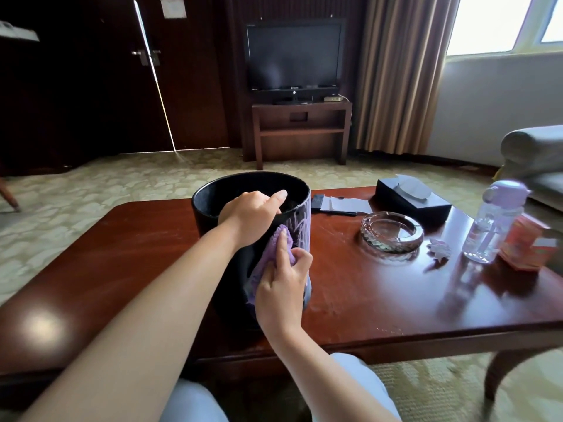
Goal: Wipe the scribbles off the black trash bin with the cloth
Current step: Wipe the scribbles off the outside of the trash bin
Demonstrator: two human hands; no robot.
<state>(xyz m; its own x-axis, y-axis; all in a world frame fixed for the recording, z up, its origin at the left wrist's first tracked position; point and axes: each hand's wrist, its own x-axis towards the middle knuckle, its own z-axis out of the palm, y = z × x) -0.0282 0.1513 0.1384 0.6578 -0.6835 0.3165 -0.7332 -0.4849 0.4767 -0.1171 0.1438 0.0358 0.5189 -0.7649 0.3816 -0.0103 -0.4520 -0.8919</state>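
Note:
The black trash bin point(210, 208) stands upright on the wooden coffee table point(122, 254). Pale scribbles point(300, 229) cover its right side wall. My left hand point(249, 216) grips the near rim, thumb pointing along the opening. Below it, my right hand point(281, 284) holds a purple cloth point(269, 254) and presses it against the bin's outer wall, just left of the scribbles. Part of the cloth is hidden under my fingers.
To the right on the table sit a glass ashtray point(392, 233), a black tissue box point(412, 199), a clear bottle with a lilac lid point(493, 223), an orange box point(527, 248) and a small crumpled scrap point(438, 248). A dark remote and paper point(338, 205) lie behind the bin.

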